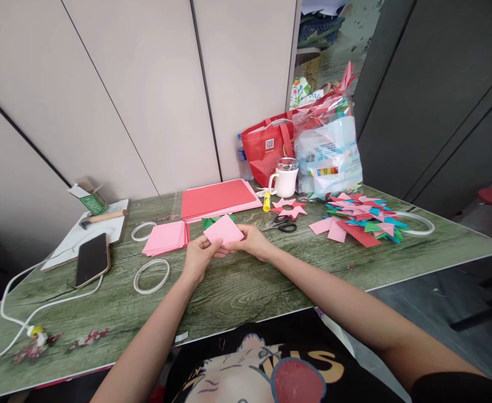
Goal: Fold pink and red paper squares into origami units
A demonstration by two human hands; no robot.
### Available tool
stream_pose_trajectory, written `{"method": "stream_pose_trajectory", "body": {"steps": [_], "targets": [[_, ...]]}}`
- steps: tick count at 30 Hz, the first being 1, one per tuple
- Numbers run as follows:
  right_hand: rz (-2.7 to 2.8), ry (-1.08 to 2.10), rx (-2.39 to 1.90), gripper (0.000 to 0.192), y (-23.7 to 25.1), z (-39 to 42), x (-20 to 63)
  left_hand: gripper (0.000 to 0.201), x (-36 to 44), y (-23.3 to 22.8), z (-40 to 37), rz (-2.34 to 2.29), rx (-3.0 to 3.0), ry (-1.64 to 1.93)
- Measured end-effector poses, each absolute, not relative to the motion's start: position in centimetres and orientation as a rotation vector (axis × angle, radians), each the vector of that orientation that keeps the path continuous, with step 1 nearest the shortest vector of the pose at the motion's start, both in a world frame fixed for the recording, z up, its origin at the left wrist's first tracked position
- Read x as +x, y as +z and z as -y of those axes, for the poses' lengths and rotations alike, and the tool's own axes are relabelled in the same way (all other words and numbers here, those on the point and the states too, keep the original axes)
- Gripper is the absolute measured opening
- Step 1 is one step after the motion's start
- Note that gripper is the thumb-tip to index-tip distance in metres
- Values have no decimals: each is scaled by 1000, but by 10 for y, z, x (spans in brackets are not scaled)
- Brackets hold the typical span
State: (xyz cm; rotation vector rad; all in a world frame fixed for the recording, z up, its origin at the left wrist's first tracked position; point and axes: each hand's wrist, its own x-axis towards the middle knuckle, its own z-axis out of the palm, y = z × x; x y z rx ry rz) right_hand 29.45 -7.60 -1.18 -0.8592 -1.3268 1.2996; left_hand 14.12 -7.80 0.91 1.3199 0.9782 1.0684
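Both hands (224,249) pinching pink paper (224,230)

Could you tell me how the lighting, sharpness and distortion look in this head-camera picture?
Head view: even, soft light with faint shadows; the pink paper square held by both the left hand and the right hand is sharp; wide-angle bending curves the table edge and wall seams; mild glare on the phone screen.
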Motion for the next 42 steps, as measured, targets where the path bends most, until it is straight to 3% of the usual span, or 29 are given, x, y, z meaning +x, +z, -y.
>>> {"method": "stream_pose_trajectory", "body": {"steps": [9,17,31,42], "targets": [[1161,1317,-823,39,-14,71,294,50,141,7,76,-1018,1387,1141],[1071,1326,-787,40,-16,69,293,39,140,5,74,-996,1383,1193],[1310,1264,-779,23,-19,70,295,41,138,8,71,-941,1189,1307],[1409,1019,-861,20,-20,68,296,33,139,4,71,-986,1396,1359]]}}
